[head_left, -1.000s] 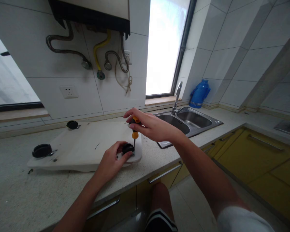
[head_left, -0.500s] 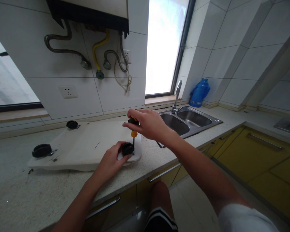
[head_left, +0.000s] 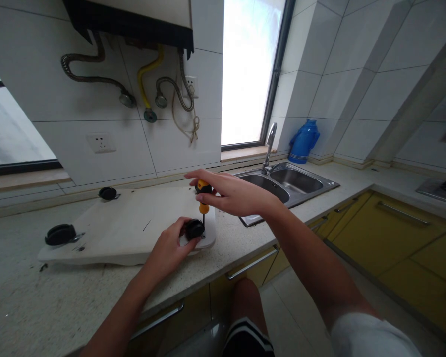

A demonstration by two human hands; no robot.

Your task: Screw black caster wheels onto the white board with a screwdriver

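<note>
My left hand (head_left: 174,243) pinches a black caster wheel (head_left: 195,228) at the near right corner of a white board (head_left: 134,223) lying on the counter. Over that corner, my right hand (head_left: 226,191) holds a yellow and black screwdriver (head_left: 203,198) upright by its handle, with the fingers partly extended. Its shaft points down beside the caster, at the metal mounting plate (head_left: 203,236); the tip's exact contact is hard to make out. Two more casters are on the board's left end: a near caster (head_left: 60,234) and a far caster (head_left: 107,193).
Right of the board is a double steel sink (head_left: 297,179) with a tap (head_left: 269,148). A blue thermos (head_left: 304,141) stands in the corner behind it. Hoses and a yellow pipe (head_left: 144,82) hang under a wall heater (head_left: 130,22). The counter (head_left: 18,292) has yellow cabinets below.
My right hand's fingers have loosened and straightened around the screwdriver handle, showing more of its yellow top. My left hand stays on the caster. The view has shifted slightly.
</note>
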